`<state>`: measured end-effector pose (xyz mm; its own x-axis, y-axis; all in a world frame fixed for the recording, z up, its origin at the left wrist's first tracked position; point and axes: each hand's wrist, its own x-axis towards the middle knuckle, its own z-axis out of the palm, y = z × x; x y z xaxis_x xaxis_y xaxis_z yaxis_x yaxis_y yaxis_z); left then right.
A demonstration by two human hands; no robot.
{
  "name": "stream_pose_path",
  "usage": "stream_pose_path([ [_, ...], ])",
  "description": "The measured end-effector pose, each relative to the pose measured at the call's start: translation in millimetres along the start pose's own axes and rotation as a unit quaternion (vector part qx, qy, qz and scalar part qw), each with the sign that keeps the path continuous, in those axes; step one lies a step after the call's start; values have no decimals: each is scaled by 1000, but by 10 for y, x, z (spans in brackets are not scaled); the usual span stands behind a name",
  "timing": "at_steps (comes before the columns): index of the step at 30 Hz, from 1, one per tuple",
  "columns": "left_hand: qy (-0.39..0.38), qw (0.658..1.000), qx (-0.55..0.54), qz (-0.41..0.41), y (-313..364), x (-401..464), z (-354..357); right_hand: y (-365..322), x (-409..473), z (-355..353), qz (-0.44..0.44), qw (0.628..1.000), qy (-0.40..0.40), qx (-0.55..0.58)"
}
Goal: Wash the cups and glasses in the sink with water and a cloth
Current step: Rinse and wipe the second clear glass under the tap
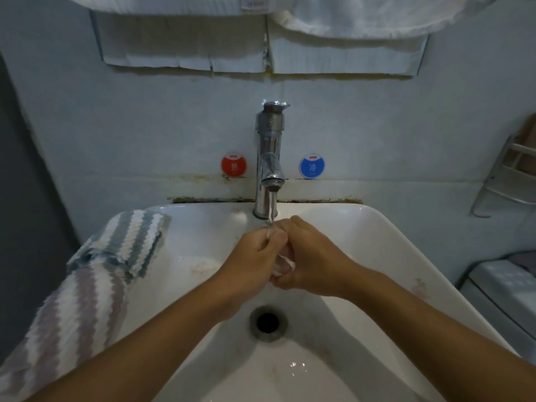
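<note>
Both hands, left and right, fingers clamped on a glass under the tap stream, above the sink.

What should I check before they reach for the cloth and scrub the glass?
1. Water running from the tap: ok, the stream lands at the hands.
2. Glass secured: ok, left hand and right hand both grip it over the sink.
3. Striped cloth in reach: ok, draped over the sink's left rim, untouched.
4. Drain open: ok, no plug and no pooled water.
5. Glass free of cracks: cannot tell, mostly hidden by fingers.
6. Other cups waiting: cannot tell, none in view.
</note>
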<state>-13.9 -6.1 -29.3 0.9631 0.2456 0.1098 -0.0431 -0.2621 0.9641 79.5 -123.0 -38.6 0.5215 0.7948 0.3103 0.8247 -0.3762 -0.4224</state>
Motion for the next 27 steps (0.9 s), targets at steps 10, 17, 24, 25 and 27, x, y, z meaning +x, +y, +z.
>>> stream_pose_path([
  [10, 5, 1000, 6, -7, -44, 53, -11, -39, -37, -21, 52, 998, -25, 27],
  [17, -47, 997, -1, 61, -82, 34, -5, 22, -8, -70, 59, 998, -22, 5],
  [24, -97, 985, 115, 84, -166, 85, 30, -3, -33, -150, 63, 997, -24, 41],
  [25, -82, 986, 108, 97, -175, 85, 35, -16, -34, -144, 59, 997, -23, 44],
  [27, -47, 987, 86, 125, -165, 73, 32, -22, -23, -135, 55, 997, -23, 50],
])
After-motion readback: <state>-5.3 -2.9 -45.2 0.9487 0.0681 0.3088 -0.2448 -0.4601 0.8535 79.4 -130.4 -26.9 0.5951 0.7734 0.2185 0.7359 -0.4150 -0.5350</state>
